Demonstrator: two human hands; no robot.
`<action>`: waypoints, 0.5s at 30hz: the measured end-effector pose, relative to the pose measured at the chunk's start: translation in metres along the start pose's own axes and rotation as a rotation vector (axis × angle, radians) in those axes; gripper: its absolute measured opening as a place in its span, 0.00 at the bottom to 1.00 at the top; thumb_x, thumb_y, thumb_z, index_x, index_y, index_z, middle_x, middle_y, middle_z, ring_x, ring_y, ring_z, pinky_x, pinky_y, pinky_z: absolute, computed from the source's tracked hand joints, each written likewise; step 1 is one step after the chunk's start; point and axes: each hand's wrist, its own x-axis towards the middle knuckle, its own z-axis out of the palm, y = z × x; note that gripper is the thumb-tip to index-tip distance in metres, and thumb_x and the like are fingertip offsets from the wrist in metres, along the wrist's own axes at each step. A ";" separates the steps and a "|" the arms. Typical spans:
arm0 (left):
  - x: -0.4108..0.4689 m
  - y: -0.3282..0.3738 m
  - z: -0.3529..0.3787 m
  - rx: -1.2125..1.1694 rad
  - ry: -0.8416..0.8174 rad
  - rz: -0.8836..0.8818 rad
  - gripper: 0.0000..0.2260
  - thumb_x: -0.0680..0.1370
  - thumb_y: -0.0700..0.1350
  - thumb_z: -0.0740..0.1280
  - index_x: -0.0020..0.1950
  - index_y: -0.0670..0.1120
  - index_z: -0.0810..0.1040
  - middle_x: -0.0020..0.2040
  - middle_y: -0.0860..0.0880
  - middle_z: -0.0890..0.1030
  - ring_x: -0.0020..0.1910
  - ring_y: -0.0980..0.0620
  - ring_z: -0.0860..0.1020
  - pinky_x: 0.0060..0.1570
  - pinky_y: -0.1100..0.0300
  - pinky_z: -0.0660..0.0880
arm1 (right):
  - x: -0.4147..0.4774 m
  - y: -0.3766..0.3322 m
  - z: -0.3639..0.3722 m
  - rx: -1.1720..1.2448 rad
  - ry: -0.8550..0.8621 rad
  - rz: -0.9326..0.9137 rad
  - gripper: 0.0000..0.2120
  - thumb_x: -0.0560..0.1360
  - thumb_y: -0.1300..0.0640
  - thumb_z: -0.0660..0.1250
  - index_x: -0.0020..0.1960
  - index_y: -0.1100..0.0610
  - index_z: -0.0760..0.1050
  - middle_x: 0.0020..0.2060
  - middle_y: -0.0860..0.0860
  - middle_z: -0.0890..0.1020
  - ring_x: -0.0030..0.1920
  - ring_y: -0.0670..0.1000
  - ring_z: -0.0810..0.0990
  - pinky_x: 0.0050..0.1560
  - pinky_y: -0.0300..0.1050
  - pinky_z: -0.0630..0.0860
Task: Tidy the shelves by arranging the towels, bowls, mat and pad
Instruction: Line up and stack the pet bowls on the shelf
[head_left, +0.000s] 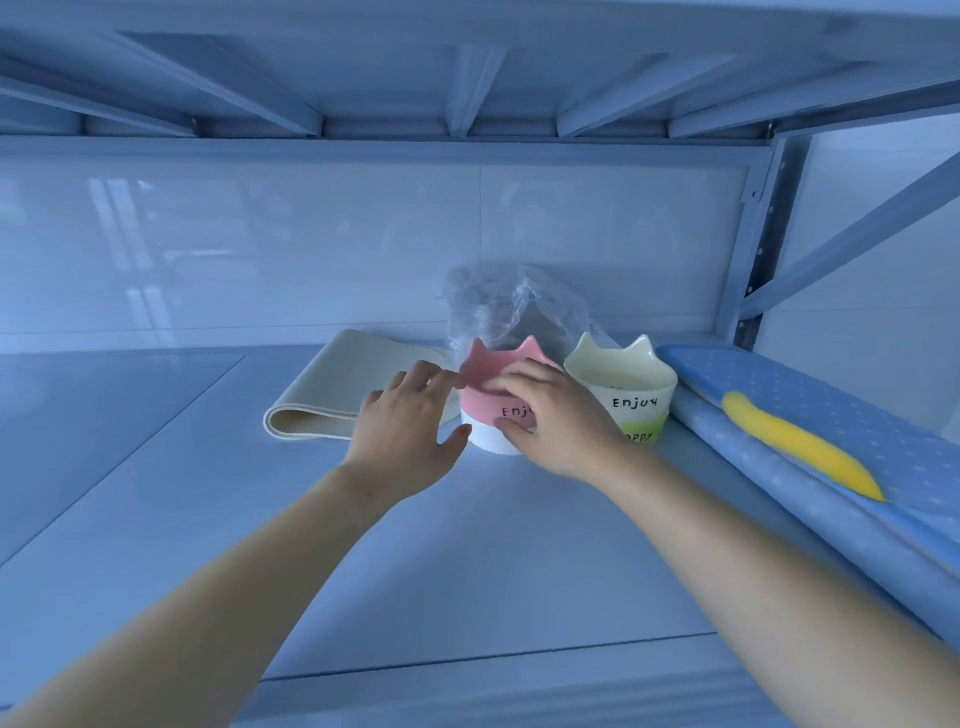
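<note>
A pink cat-eared bowl (485, 415) with a white base stands on the shelf board (467, 545), marked "Enjoy". My right hand (550, 415) grips it, fingers over the rim and thumb on its front. My left hand (410, 421) lies against the bowl's left side with fingers spread and the thumb at the white base. A cream and green cat-eared bowl (631, 392) stands right beside it. A folded cream mat (337, 395) lies to the left, partly under my left hand. A blue dotted pad (810, 431) with a yellow shape runs along the right.
A crumpled clear plastic bag (498, 312) stands behind the pink bowl against the white back wall. A shelf level with metal ribs (467, 78) hangs low overhead. An upright post and diagonal brace (763, 234) close off the right rear corner.
</note>
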 end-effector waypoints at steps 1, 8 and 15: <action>-0.006 -0.006 -0.005 0.003 0.002 -0.011 0.19 0.74 0.54 0.64 0.64 0.53 0.69 0.60 0.54 0.71 0.55 0.50 0.73 0.49 0.56 0.67 | 0.003 -0.008 0.004 0.021 0.010 -0.020 0.17 0.73 0.55 0.66 0.62 0.50 0.73 0.58 0.43 0.75 0.59 0.46 0.71 0.52 0.40 0.67; -0.046 -0.058 -0.043 0.025 0.038 -0.139 0.14 0.73 0.53 0.65 0.57 0.53 0.74 0.55 0.55 0.75 0.49 0.50 0.75 0.46 0.57 0.65 | 0.031 -0.073 0.036 0.204 -0.044 -0.140 0.16 0.74 0.54 0.67 0.62 0.51 0.73 0.55 0.44 0.75 0.54 0.47 0.75 0.50 0.47 0.75; -0.093 -0.122 -0.079 0.061 0.030 -0.257 0.13 0.75 0.54 0.63 0.58 0.55 0.74 0.54 0.55 0.76 0.52 0.51 0.75 0.49 0.57 0.66 | 0.058 -0.143 0.073 0.340 -0.163 -0.227 0.16 0.73 0.53 0.68 0.60 0.47 0.74 0.50 0.39 0.74 0.52 0.42 0.75 0.50 0.40 0.73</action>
